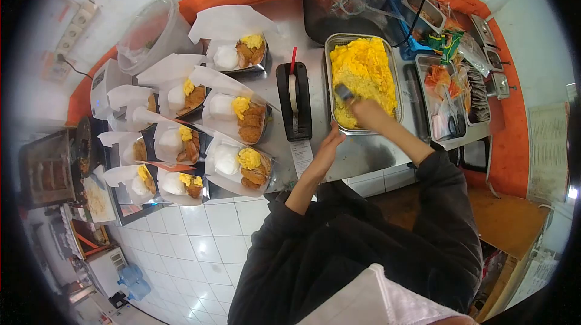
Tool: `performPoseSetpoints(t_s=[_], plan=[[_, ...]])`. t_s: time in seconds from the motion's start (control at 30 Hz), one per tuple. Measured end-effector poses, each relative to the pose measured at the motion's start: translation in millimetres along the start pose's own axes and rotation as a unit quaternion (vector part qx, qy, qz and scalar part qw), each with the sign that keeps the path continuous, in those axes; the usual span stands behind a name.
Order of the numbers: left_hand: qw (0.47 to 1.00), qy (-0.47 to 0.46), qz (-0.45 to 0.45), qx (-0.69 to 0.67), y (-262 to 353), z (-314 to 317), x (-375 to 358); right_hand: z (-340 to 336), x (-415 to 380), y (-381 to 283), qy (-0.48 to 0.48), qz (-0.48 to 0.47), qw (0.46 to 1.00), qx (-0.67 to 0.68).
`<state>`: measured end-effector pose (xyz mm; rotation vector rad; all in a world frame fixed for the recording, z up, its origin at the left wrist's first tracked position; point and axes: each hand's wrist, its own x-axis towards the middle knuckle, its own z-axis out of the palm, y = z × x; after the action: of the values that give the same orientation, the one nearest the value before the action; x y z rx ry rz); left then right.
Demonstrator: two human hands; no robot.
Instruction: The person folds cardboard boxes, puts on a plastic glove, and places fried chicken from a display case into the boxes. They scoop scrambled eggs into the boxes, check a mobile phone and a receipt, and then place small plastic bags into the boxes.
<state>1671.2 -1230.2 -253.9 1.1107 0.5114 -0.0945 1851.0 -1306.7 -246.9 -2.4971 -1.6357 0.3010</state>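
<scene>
A metal tray [332, 71] with a raised rim holds a heap of yellow scrambled egg [362, 62]. Over the front part of the egg, my right hand [366, 113] is closed around a short grey metal utensil [344, 91], its end down at the egg; its exact kind is hidden. My left hand [328, 148] is held on edge by the tray's front left corner, fingers stretched out and nothing in it. Left of it lies a black tape dispenser [283, 98] with a red stick standing up from it, and a printed paper slip [301, 157] under its front end.
Several paper-lined boxes [239, 164] with rice, egg and browned fried pieces stand on the left. Behind them is a clear plastic bin [150, 40]. On the right, a metal tray [428, 65] holds scissors [451, 113] and packets. A black cable hangs at the back.
</scene>
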Motion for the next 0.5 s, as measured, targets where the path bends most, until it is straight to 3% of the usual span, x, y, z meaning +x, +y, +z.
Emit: performPoseSetpoints(t_s=[0.07,0.2,0.27,0.3,0.37,0.4,0.43,0.5], plan=[[1.0,0.006,-0.003,-0.012,-3.1,-1.5,0.5,0.1,-15.4,-18.4,-0.041,-0.086,0.995,-0.027],[1.0,-0.009,0.002,-0.024,-10.1,-2.6,6.6,-8.9,-34.6,-2.2,-0.108,-0.14,0.984,0.003],[1.0,-0.01,0.007,-0.017,-11.4,-4.8,6.9,-26.0,-32.9,4.2,-0.037,-0.126,0.966,0.222],[1.0,-0.009,-0.006,-0.012,-7.5,-5.0,5.0,-22.8,-31.4,10.6,-0.038,-0.132,0.966,0.22],[1.0,0.001,-0.021,-0.01,-2.7,-5.0,1.4,-8.5,-31.8,25.4,-0.061,0.003,0.928,0.369],[1.0,-0.003,-0.001,0.002,-1.7,-4.6,-0.1,-11.1,-31.2,27.4,-0.01,-0.013,0.92,0.391],[1.0,-0.009,0.019,0.016,0.3,-4.8,-1.3,-12.6,-30.9,28.1,-0.012,-0.015,0.919,0.393],[1.0,-0.004,0.01,0.021,5.4,-2.2,-4.1,-20.2,-33.9,32.0,0.024,0.069,0.945,0.319]])
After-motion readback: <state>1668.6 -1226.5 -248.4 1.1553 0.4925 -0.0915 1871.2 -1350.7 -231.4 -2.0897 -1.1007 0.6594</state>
